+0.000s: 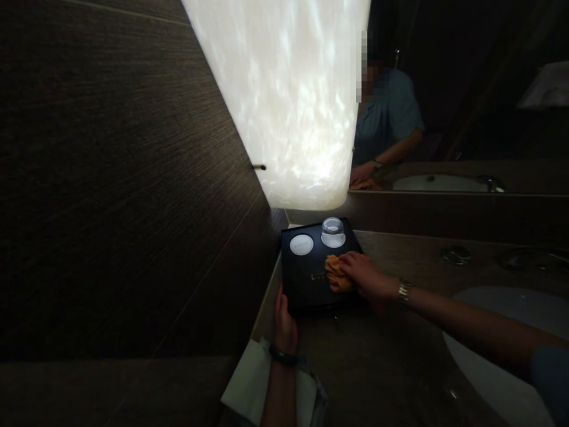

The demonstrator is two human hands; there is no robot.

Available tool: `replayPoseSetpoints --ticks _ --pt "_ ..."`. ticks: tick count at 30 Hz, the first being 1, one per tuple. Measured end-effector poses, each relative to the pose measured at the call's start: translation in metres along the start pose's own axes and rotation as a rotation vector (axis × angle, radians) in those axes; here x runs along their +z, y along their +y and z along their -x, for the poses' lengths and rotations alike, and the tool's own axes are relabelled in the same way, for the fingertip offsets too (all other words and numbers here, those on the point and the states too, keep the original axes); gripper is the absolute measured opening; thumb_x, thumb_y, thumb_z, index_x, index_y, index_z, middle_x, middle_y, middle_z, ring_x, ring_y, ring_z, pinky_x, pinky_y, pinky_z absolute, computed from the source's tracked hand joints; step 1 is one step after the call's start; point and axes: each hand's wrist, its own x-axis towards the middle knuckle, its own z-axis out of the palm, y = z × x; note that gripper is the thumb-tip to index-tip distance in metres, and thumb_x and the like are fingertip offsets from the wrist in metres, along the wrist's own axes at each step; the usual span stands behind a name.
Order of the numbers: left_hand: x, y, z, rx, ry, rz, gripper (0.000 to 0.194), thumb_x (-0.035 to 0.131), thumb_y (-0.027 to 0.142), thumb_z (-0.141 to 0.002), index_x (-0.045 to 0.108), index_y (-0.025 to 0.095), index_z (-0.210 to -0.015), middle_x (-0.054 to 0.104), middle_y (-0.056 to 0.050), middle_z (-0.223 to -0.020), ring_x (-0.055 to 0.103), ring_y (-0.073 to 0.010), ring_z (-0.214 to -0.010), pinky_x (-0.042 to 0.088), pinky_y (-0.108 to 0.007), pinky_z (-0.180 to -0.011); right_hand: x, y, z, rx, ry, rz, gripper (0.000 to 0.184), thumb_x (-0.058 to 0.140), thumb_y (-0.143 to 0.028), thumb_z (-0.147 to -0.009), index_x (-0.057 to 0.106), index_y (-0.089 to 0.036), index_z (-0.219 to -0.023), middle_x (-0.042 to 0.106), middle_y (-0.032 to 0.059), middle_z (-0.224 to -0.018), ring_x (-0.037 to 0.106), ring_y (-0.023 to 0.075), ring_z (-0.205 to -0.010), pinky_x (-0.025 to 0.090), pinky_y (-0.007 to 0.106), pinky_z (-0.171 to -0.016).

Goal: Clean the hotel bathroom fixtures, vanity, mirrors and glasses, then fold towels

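A black box [306,293] with gold lettering sits on the counter in the corner. Two round white discs show on its top: a bare one [301,244] at the left and one at the right under an upturned drinking glass [333,228]. My right hand [367,277] presses a bunched orange cloth [338,276] onto the box's top, right of the lettering. At the box's front left corner, my left hand [285,323] grips its side, the fingers partly hidden along the wall side.
White folded cloth or paper [249,376] lies under my left forearm. A white sink basin [502,338] is at the right, with a dim tap [533,258] behind it. A bright lamp panel [288,101] hangs above the box, between the dark wall [111,207] and the mirror [466,118].
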Motion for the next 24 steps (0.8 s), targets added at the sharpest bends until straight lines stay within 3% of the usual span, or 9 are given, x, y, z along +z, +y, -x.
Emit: replayPoseSetpoints --ticks 3,5,8,11,14,17,19,21,24 --pt "0.003 0.001 0.0 -0.028 -0.007 0.049 0.04 0.051 0.027 -0.1 0.066 0.016 -0.136 0.064 -0.014 -0.15 0.059 -0.0285 -0.142 0.039 -0.047 -0.128 0.027 -0.059 -0.044 -0.177 -0.067 0.005 0.049 0.069 -0.015 -0.084 0.067 -0.015 -0.133 0.055 0.0182 -0.149 0.047 0.0388 -0.138 0.042 0.058 -0.113" --pt "0.0 0.004 -0.001 -0.049 -0.024 0.052 0.038 0.05 0.025 -0.098 0.067 0.016 -0.131 0.067 -0.014 -0.144 0.061 -0.0298 -0.139 0.041 -0.05 -0.127 0.037 -0.081 -0.065 -0.272 -0.078 -0.011 0.04 0.065 -0.02 -0.094 0.067 -0.016 -0.134 0.057 0.0158 -0.147 0.047 0.036 -0.138 0.042 0.055 -0.113" --pt "-0.007 0.016 -0.005 0.023 -0.003 -0.124 0.038 0.054 0.024 -0.095 0.064 0.016 -0.13 0.061 -0.017 -0.15 0.054 -0.0321 -0.145 0.038 -0.051 -0.128 0.023 -0.054 -0.053 -0.313 -0.082 0.039 0.034 0.059 -0.022 -0.102 0.069 -0.023 -0.134 0.057 0.0114 -0.149 0.048 0.0321 -0.137 0.042 0.051 -0.111" --pt "0.006 0.035 -0.016 0.297 0.038 -0.473 0.044 0.065 0.027 -0.088 0.062 0.013 -0.13 0.055 -0.022 -0.15 0.051 -0.0359 -0.145 0.037 -0.053 -0.127 -0.013 0.006 -0.008 -0.137 -0.107 0.148 0.025 0.059 -0.021 -0.102 0.076 -0.023 -0.119 0.063 0.0119 -0.14 0.053 0.0325 -0.127 0.046 0.048 -0.1" --pt "0.059 0.054 -0.031 0.599 -0.126 -0.719 0.046 0.071 0.023 -0.082 0.064 0.014 -0.126 0.064 -0.019 -0.138 0.059 -0.0335 -0.135 0.041 -0.051 -0.124 -0.033 0.03 0.011 -0.009 -0.081 0.164 0.025 0.068 -0.017 -0.093 0.078 -0.021 -0.116 0.067 0.0133 -0.13 0.056 0.0322 -0.119 0.048 0.045 -0.095" --pt "0.133 0.066 -0.047 0.733 -0.292 -0.864 0.052 0.075 0.021 -0.082 0.063 0.014 -0.132 0.064 -0.018 -0.142 0.057 -0.0319 -0.138 0.039 -0.049 -0.125 -0.02 0.006 -0.021 -0.106 0.068 0.059 0.037 0.071 -0.02 -0.094 0.073 -0.023 -0.13 0.064 0.0133 -0.14 0.054 0.031 -0.13 0.049 0.045 -0.103" --pt "0.175 0.069 -0.056 0.756 -0.341 -0.963 0.057 0.078 0.02 -0.082 0.062 0.012 -0.136 0.061 -0.02 -0.148 0.053 -0.0331 -0.144 0.034 -0.049 -0.128 -0.003 -0.015 -0.051 -0.114 0.1 -0.006 0.032 0.068 -0.023 -0.098 0.075 -0.022 -0.129 0.066 0.0141 -0.14 0.056 0.031 -0.133 0.049 0.047 -0.108" --pt "0.201 0.068 -0.063 0.752 -0.358 -1.056 0.062 0.084 0.023 -0.08 0.062 0.011 -0.136 0.06 -0.021 -0.151 0.052 -0.0356 -0.146 0.033 -0.05 -0.128 0.008 -0.022 -0.064 -0.092 0.069 -0.064 0.026 0.063 -0.022 -0.101 0.078 -0.019 -0.123 0.071 0.0141 -0.134 0.061 0.0292 -0.127 0.05 0.045 -0.108" --pt "0.217 0.059 -0.072 0.718 -0.4 -1.142 0.067 0.089 0.027 -0.076 0.063 0.01 -0.135 0.062 -0.021 -0.147 0.056 -0.0381 -0.141 0.04 -0.05 -0.123 0.001 -0.002 -0.038 -0.175 -0.044 -0.063 0.024 0.063 -0.02 -0.1 0.079 -0.02 -0.118 0.069 0.0099 -0.141 0.061 0.0302 -0.128 0.049 0.045 -0.107"
